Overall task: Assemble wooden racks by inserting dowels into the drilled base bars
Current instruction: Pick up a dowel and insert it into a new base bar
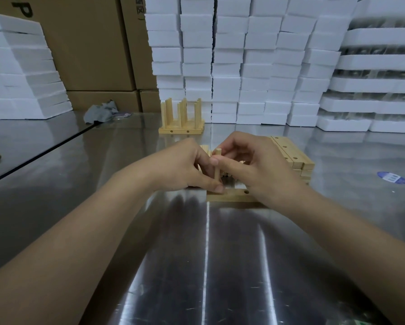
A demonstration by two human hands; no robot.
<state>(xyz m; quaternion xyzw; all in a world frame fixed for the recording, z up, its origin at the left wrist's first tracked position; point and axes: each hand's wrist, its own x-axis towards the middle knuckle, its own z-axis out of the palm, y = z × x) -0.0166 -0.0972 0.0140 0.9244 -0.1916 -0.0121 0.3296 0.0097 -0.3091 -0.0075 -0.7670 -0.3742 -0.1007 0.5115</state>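
At right hand (260, 165): fingers curled, thumb and forefinger pinching dowel (217, 172) along its upper half. Dowel upright, foot down on base bar (229, 197); depth of seating in the hole not discernible, foot hidden by a thumb.

At left hand (185, 167), touching right hand at the dowel: fingers curled, thumb tip pressed at the dowel's foot, gripping the bar's near end. Rest of grip hidden under the palm.

Base bar flat on steel table (208, 254), directly under both hands, running from left thumb toward right wrist. One open hole (246, 191) visible in its top face, just below right palm.

Between the hands, behind the dowel: a few pale wooden ends, too obscured to identify.

Just beyond right hand: stack of drilled bars (292, 158), holes facing up.

Farther beyond left hand: finished rack (181, 120), several dowels standing upright in joined bars.

Well off to the right of right hand: blue sticker (392, 177) on the table.

Far left of left hand: grey cloth (100, 111).

Behind everything: stacked white foam blocks (243, 66) and cardboard boxes (91, 55).
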